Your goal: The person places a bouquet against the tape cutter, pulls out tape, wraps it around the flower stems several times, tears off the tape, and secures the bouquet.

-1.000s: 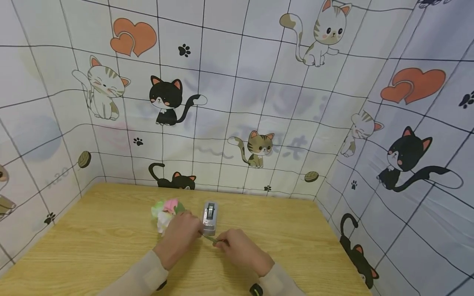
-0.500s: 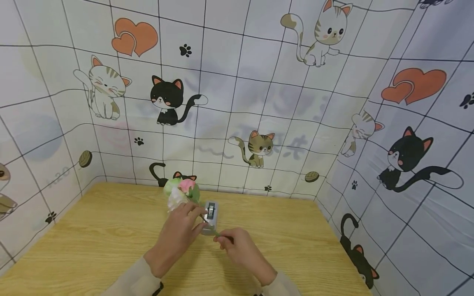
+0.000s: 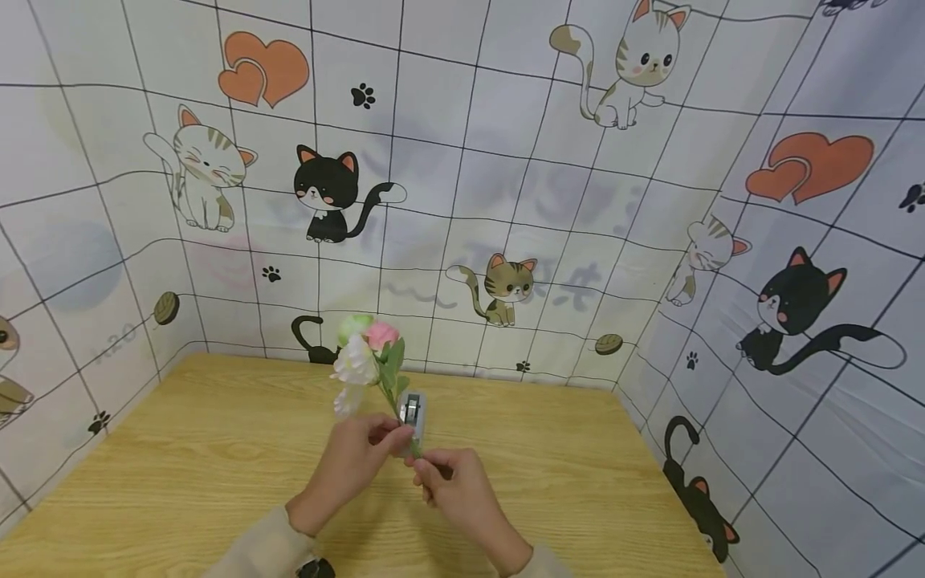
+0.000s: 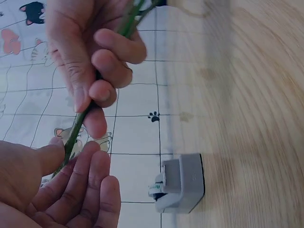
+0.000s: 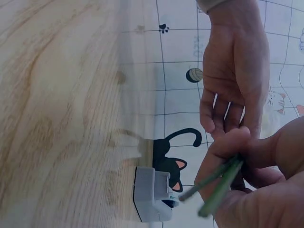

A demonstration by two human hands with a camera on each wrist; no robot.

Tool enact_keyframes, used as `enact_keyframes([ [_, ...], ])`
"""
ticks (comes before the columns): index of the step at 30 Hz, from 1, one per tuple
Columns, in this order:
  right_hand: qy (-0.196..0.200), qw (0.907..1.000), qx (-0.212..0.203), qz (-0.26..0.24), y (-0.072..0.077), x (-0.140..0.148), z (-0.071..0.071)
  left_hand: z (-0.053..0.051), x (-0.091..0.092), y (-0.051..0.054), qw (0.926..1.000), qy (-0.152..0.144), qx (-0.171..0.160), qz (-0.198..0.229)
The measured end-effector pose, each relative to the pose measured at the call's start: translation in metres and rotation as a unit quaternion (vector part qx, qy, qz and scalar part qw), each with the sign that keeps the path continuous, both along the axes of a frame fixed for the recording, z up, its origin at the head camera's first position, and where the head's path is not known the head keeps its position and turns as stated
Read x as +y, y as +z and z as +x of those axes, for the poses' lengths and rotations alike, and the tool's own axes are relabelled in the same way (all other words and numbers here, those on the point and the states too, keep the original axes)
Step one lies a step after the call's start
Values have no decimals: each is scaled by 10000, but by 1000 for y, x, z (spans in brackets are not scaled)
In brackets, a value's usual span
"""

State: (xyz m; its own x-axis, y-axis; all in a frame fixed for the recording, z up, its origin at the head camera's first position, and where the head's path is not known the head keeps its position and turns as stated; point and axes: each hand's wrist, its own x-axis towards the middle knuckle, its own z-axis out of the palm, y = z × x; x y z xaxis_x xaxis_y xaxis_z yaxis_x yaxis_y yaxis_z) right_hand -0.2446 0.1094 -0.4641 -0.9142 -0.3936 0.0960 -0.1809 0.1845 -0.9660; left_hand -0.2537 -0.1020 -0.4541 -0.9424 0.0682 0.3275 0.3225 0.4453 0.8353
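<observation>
A small bunch of artificial flowers (image 3: 357, 357), pink, white and pale green with green leaves, leans up and left over the table in the head view. My left hand (image 3: 347, 457) pinches its stems between thumb and fingers below the leaves. Lower down, near the cut ends, my right hand (image 3: 466, 490) has its fingers curled round the stems. In the right wrist view two green stem ends (image 5: 221, 190) stick out of the right fist. A grey tape dispenser (image 3: 413, 409) stands just behind the hands, partly covered by the left fingers and stems.
The light wooden table (image 3: 549, 449) runs back to a cloth wall (image 3: 426, 160) printed with cats and grid lines. Similar cloth walls stand on the left and right sides. In the left wrist view the tape dispenser (image 4: 183, 185) sits apart from both hands.
The flowers have been raised from low at the left to a more upright lean. My left hand has shifted slightly right along the stems; the right hand keeps its grip.
</observation>
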Motion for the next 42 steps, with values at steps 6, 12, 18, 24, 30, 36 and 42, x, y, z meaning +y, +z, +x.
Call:
enact_keyframes([
  [6, 9, 9996, -151, -234, -1, -3, 5, -1, 0, 4, 9975, -160, -505, 470],
  [12, 64, 9996, -219, -181, -4, -1, 9, 3, 2, 6, 9963, -178, -658, 529],
  [18, 495, 9987, -70, 50, -2, 3, 8, 6, -3, 8, 9961, -226, -703, 489],
  [24, 751, 9967, -317, -17, 3, 8, 9, 4, -6, 8, 9948, -434, -643, 659],
  [30, 713, 9957, -558, -190, 5, 9, 9, 3, -5, 9, 9947, -383, -686, 659],
  [36, 634, 9962, -552, -206, 5, 10, 11, 5, -3, 10, 9935, -348, -810, 723],
  [42, 525, 9973, -475, -182, 5, 9, 11, 5, -2, 10, 9946, -353, -784, 581],
])
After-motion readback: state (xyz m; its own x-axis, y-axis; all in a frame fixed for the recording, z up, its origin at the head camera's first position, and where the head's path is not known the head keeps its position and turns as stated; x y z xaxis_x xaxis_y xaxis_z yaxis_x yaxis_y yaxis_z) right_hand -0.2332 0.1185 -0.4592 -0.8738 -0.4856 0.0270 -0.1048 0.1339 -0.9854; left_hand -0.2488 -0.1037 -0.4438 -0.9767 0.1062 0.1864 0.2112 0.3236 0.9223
